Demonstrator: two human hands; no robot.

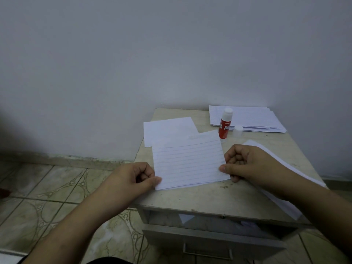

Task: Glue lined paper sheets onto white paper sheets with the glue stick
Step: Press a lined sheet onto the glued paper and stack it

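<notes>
A lined paper sheet (188, 161) lies in the middle of the small table (219, 197). My left hand (133, 178) pinches its near left corner. My right hand (245, 162) pinches its right edge near the bottom corner. A white paper sheet (167, 128) lies behind it at the left, partly covered by the lined sheet and hanging over the table's left edge. The red glue stick (224, 124) stands upright behind the lined sheet, its white top exposed. Its clear cap (238, 130) stands beside it on the right.
A stack of lined sheets (251, 117) sits at the back right corner against the wall. More white paper (276, 162) lies along the right edge under my right forearm. A drawer (209, 237) below the tabletop stands partly open. Tiled floor lies to the left.
</notes>
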